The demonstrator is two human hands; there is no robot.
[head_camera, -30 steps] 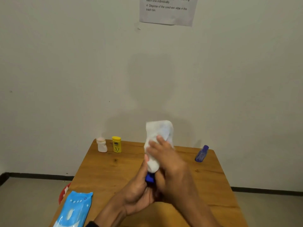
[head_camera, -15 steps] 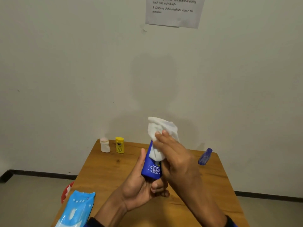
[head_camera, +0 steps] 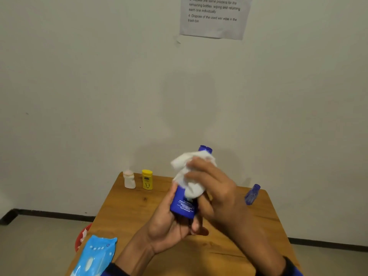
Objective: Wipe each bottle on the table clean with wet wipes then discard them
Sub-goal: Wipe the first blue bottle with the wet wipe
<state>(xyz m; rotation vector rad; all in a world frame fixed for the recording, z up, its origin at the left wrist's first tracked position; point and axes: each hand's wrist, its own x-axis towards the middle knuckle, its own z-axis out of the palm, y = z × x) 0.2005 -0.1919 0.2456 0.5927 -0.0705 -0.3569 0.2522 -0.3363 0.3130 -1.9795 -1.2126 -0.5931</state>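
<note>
My left hand (head_camera: 169, 226) grips the lower end of a blue bottle (head_camera: 182, 205), held up over the wooden table (head_camera: 127, 216). Its blue cap (head_camera: 205, 149) pokes out at the top. My right hand (head_camera: 213, 188) wraps a crumpled white wet wipe (head_camera: 191, 174) around the bottle's upper half. Three more bottles are on the table: a white one (head_camera: 129, 179) and a yellow one (head_camera: 147, 179) at the far left, and a small blue one (head_camera: 252, 194) near the far right edge.
A light blue wet-wipe pack (head_camera: 95, 255) lies at the table's near left corner. A red bin (head_camera: 82, 236) shows on the floor just left of the table. The table stands against a pale wall bearing a printed sheet (head_camera: 214, 16).
The bottle has come out from under the wipe: its blue body and cap now show. My right hand with the wipe has slid up the bottle while my left keeps its hold.
</note>
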